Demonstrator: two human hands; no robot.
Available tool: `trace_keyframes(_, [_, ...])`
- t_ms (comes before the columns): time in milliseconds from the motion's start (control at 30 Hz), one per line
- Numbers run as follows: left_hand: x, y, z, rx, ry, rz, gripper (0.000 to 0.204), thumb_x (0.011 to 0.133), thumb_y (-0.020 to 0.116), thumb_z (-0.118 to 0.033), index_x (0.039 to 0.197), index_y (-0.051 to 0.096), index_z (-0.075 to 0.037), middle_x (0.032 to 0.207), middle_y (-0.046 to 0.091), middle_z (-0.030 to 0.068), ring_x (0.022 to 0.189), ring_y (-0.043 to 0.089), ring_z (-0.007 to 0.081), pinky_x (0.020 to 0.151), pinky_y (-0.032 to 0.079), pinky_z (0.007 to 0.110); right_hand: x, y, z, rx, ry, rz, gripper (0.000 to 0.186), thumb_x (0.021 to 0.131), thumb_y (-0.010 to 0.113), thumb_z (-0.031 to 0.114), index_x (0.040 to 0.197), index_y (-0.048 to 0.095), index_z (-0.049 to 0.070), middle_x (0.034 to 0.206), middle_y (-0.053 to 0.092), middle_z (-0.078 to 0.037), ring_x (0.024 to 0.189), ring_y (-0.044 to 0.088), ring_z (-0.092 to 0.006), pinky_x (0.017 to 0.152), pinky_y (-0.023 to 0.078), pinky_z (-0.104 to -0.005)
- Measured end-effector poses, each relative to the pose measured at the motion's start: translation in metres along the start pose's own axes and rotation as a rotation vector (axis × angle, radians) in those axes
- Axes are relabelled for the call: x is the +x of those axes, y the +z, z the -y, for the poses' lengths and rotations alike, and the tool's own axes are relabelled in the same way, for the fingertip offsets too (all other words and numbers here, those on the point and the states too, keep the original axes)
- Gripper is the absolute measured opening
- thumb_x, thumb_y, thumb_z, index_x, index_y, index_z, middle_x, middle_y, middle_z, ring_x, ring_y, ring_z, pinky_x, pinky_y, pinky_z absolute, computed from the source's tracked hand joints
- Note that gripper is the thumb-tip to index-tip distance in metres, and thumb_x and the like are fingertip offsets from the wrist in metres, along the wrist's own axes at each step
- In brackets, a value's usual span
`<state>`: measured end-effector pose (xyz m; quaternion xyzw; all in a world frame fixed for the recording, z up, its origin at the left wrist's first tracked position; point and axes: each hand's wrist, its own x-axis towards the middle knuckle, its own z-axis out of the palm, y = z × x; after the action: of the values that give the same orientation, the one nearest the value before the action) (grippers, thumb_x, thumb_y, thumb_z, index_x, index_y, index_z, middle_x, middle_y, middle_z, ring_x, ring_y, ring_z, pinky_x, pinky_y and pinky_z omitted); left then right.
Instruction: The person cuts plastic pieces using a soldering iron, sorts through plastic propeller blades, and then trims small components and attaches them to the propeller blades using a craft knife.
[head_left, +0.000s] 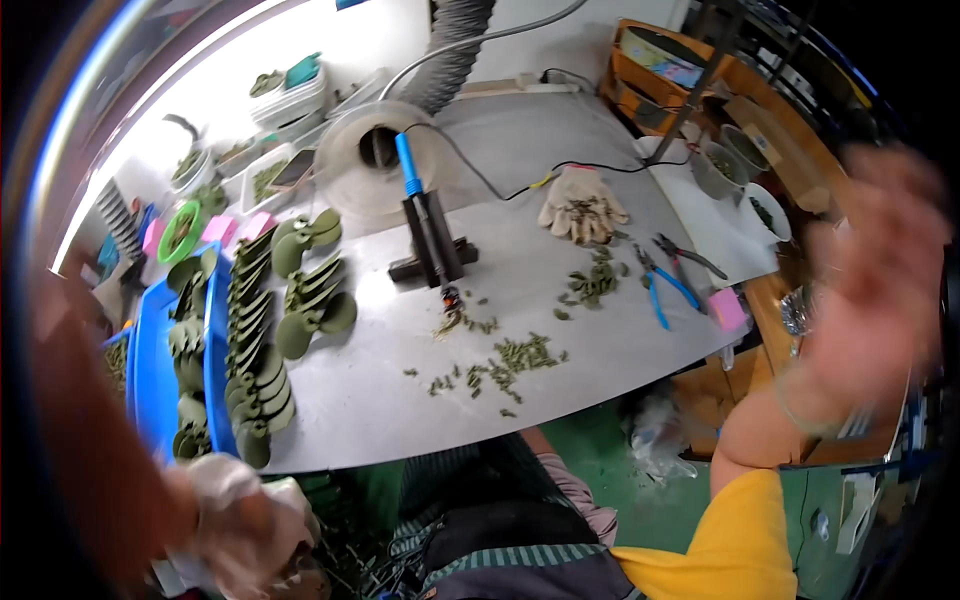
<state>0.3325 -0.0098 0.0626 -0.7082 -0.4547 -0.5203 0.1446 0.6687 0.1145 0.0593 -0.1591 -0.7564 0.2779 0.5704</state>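
Observation:
My right hand [875, 265] is raised at the right beside the table's edge, its fingers smeared by motion. My left hand [80, 350] is a dark blur at the far left near a blue tray [150, 365]. A blue-handled tool [408, 165] with a wire rests on a black stand [435, 255] in the middle of the metal table [420, 420], small green pieces [520, 355] scattered before it. Rows of flat olive-green shaped pieces [255, 325] stand at left. Cream gloves [580, 200], blue-handled pliers [675, 290] and dark pliers [705, 260] lie at right.
A grey duct [450, 55] with a round hood [335, 170] stands at the back. Left behind are containers [290, 100], a green bowl [180, 230] and pink blocks [220, 228]. An orange crate [645, 55] and cups [720, 170] sit at right. A plastic bag [655, 445] lies below.

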Motion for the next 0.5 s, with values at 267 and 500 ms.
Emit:
trace_keyframes(267, [-0.057,0.167,0.207,-0.224,-0.932,0.473,0.062,0.100,0.062,-0.044,0.146,0.049,-0.005,0.138,0.058,0.0168,0.129,0.054,0.0246,0.106,0.043,0.035,-0.087,-0.004,-0.335,-0.874,0.557,0.482,0.017,0.093,0.053,0.006,0.103,0.067,0.003,0.097,0.069,-0.019,0.093,0.067,-0.0407,0.076,0.054,-0.0501])
trace_keyframes(500, [-0.064,0.210,0.263,-0.192,-1.146,0.382,0.080,0.096,0.064,-0.052,0.149,0.042,0.004,0.135,0.059,0.0171,0.121,0.056,0.0226,0.104,0.041,0.033,-0.109,0.048,-0.327,-0.966,0.256,0.624,0.028,0.090,0.054,0.004,0.115,0.068,0.008,0.099,0.058,-0.012,0.088,0.065,-0.0348,0.071,0.054,-0.0467])
